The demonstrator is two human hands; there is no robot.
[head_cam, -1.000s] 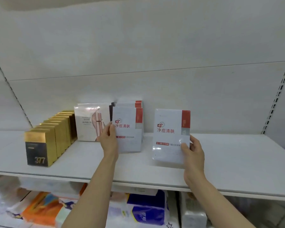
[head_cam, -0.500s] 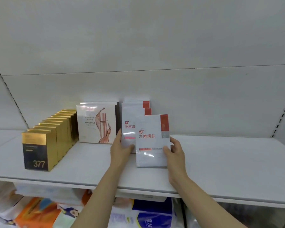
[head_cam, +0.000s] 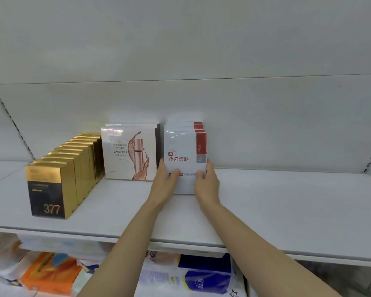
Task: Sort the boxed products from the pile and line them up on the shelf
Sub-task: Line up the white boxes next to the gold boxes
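**White box at the front of its row**

The shelf (head_cam: 287,206) carries three rows: gold boxes (head_cam: 51,189) at the left, pale serum boxes (head_cam: 129,153) in the middle, then white boxes with red corner bands. My left hand (head_cam: 165,185) and right hand (head_cam: 207,185) grip the front white box (head_cam: 183,155) by its lower edges, thumbs on its face. It stands upright, touching the box behind it.

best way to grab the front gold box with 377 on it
Pinch the front gold box across its two narrow sides, coming from the shelf's open front edge. It stands upright, its back is against the next box in the row, and only the front and sides are free.
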